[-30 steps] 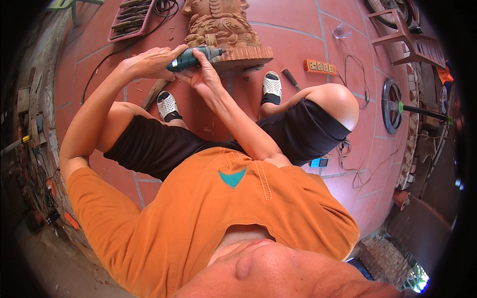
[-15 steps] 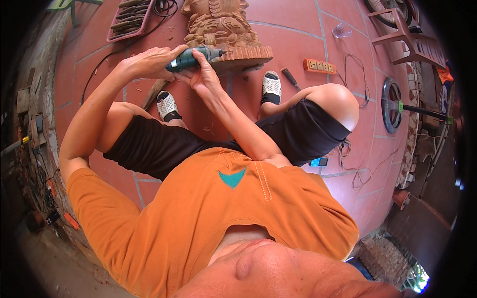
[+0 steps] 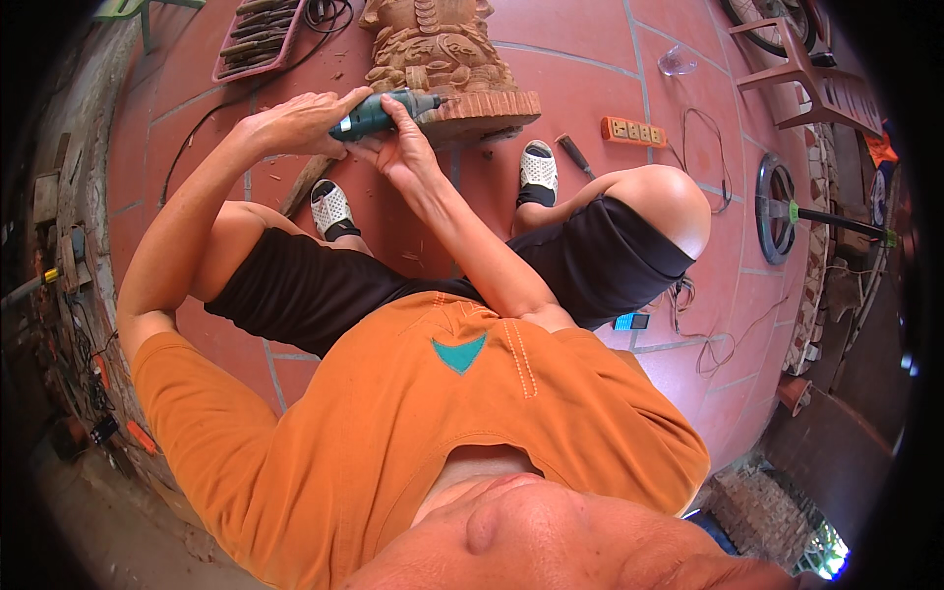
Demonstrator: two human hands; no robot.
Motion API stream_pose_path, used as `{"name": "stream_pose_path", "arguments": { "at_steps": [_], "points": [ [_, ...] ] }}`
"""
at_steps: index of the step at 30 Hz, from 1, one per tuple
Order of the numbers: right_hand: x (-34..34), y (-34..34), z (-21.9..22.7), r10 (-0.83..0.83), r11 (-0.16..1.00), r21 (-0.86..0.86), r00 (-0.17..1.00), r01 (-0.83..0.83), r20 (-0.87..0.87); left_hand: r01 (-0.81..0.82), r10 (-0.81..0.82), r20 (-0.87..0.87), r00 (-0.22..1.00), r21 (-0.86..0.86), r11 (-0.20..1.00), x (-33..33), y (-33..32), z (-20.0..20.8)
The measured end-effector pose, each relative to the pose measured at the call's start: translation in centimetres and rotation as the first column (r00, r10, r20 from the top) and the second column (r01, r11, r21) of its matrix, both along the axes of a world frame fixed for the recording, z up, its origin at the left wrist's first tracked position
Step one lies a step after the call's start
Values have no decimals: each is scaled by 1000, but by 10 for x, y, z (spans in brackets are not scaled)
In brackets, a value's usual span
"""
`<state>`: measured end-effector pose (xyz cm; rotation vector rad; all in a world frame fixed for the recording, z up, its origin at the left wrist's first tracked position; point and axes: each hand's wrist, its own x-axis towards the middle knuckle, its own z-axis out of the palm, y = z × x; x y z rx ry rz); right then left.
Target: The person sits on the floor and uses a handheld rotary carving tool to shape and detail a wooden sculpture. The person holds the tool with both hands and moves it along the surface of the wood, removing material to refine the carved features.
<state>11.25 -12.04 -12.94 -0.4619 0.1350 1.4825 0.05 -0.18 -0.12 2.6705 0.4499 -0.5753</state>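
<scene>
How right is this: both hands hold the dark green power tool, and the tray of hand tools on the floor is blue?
One slip: the head view shows the tray is pink, not blue. The left hand and right hand do hold the power tool.

Tiled floor (image 3: 580, 93), carving (image 3: 438, 64), power strip (image 3: 632, 132)

I have the rotary tool (image 3: 366, 119) in the hands (image 3: 401, 157), at the near left edge of the carving (image 3: 438, 59) ahead on the floor (image 3: 570, 221). A basket (image 3: 292, 41) of tools (image 3: 261, 34) lies left of it, a power strip (image 3: 633, 132) right; a chisel (image 3: 571, 152) lies between power strip and right foot (image 3: 538, 171).
</scene>
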Motion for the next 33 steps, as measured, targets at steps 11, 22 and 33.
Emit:
{"name": "stream_pose_path", "arguments": {
  "at_steps": [11,22,33],
  "points": [
    [-1,-1,1,-11,1000,-1,1000,11,8,10,-10,-10,1000,-2,1000,1,1,3],
    [-2,-1,2,-12,1000,-3,1000,12,-5,29,-29,12,999,10,1000,-2,4,-3],
    [2,0,2,23,1000,21,1000,-23,-9,24,-25,22,999,13,1000,-4,6,-7]
  ]
}}
